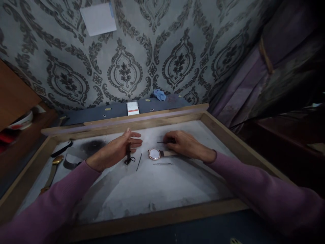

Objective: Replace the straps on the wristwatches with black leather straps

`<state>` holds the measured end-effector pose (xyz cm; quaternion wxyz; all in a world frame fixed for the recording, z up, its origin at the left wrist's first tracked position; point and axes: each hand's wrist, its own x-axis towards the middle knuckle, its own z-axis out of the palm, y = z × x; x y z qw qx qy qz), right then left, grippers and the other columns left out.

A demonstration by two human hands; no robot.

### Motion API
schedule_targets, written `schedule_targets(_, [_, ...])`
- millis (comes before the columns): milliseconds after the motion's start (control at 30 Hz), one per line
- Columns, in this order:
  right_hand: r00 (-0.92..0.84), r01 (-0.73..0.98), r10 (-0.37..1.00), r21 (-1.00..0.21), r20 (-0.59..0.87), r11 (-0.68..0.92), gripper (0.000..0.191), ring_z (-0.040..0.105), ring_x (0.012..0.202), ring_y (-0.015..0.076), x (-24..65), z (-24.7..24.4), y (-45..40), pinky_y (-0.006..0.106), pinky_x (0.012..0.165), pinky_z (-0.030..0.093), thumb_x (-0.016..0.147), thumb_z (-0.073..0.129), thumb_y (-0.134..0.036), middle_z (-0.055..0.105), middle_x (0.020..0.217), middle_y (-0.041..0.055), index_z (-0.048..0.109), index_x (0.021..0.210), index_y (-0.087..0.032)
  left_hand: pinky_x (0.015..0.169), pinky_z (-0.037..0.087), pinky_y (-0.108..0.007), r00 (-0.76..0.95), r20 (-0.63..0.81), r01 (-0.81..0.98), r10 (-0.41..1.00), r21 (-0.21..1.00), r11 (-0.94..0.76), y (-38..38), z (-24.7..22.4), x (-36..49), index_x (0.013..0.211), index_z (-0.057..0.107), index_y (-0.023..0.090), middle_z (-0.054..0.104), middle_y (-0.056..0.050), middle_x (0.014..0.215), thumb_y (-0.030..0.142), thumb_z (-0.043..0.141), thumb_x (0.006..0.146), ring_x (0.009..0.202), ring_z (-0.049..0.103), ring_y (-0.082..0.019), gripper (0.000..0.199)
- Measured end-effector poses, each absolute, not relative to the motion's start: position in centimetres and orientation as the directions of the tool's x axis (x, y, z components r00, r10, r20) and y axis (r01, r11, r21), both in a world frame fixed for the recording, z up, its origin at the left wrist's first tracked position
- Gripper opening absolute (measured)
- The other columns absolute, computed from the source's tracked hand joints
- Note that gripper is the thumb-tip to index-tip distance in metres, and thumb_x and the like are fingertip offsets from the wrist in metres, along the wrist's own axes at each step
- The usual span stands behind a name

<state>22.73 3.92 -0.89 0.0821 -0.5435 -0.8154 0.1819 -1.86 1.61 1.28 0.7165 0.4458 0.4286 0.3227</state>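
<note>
Right hand (pixel 181 142), mine: closed on thin dark sliver (pixel 159 142) (tool, possibly). Left hand (pixel 115 150): fingers extended, grip on buckled strap (pixel 128 158) uncertain. Watch (pixel 154 154) flat between, presumably within reach of both.

grey damask wall (pixel 152 44) | white paper (pixel 98 18) pinned high | purple curtain (pixel 236 84), right | dim; far right perhaps furniture (pixel 274 145)

In the tray (pixel 152 193), a watch (pixel 154 154) lies right of a thin rod (pixel 139 162) and behind a slim tool (pixel 164 164). Behind the tray is a small box (pixel 133 109).
</note>
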Motion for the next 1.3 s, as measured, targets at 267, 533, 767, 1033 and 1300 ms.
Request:
schedule_targets(267, [-0.399, 0.858, 0.916, -0.339, 0.035, 0.387, 0.02, 0.059, 0.082, 0.0213, 23.1, -1.5, 4.3, 0.028, 0.07, 0.039, 0.078, 0.057, -0.016, 0.066, 0.094, 0.0091, 0.066, 0.096, -0.014, 0.111, 0.02, -0.042, 0.431, -0.222, -0.101, 0.875, 0.951, 0.291, 1.8, 1.8, -2.2, 0.109, 0.057, 0.016, 0.054, -0.016, 0.132, 0.059, 0.04, 0.091, 0.135, 0.034, -0.027, 0.049])
schedule_targets(533, [-0.445, 0.819, 0.884, -0.334, 0.145, 0.467, 0.018, 0.058, 0.087, 0.0248, 23.1, -1.6, 4.2, 0.033, 0.077, 0.042, 0.078, 0.058, -0.014, 0.064, 0.094, 0.012, 0.067, 0.093, -0.012, 0.113, 0.021, -0.04, 0.397, -0.152, -0.139, 0.905, 0.965, 0.224, 2.2, 2.1, -2.7, 0.105, 0.061, 0.016, 0.058, -0.012, 0.13, 0.052, 0.045, 0.093, 0.136, 0.034, -0.027, 0.041])
schedule_targets(767, [-0.576, 0.708, 0.788, -0.351, 0.215, 0.613, 0.01, 0.055, 0.088, 0.0215, 22.3, -1.1, 3.3, 0.033, 0.081, 0.043, 0.083, 0.057, -0.014, 0.063, 0.09, 0.01, 0.067, 0.083, -0.013, 0.111, 0.026, -0.042, 0.417, -0.107, -0.201, 0.903, 0.957, 0.207, 2.5, 1.4, -3.1, 0.102, 0.063, 0.018, 0.062, -0.008, 0.122, 0.045, 0.048, 0.094, 0.131, 0.041, -0.028, 0.032])
schedule_targets(1033, [-0.721, 0.616, 0.681, -0.332, 0.128, 0.714, 0.012, 0.053, 0.082, 0.0208, 21.7, -1.3, 2.4, 0.031, 0.074, 0.04, 0.085, 0.061, -0.022, 0.062, 0.084, 0.0096, 0.067, 0.083, -0.012, 0.098, 0.04, -0.04, 0.489, -0.079, 0.035, 0.869, 0.997, 0.071, 2.1, 1.3, -2.8, 0.114, 0.053, 0.023, 0.049, -0.009, 0.132, 0.046, 0.043, 0.095, 0.128, 0.042, -0.028, 0.032])
schedule_targets(1300, [-0.707, 0.634, 0.706, -0.394, 0.054, 0.665, 0.01, 0.053, 0.078, 0.0171, 22.0, -1.2, 2.4, 0.026, 0.067, 0.037, 0.083, 0.064, -0.023, 0.06, 0.085, 0.0063, 0.064, 0.087, -0.015, 0.074, 0.041, -0.034, 0.593, -0.015, 0.674, 0.805, 0.556, -0.486, 1.5, 0.1, -2.8, 0.095, 0.055, 0.019, 0.053, -0.004, 0.092, 0.028, 0.054, 0.086, 0.084, 0.051, -0.021, 0.013])
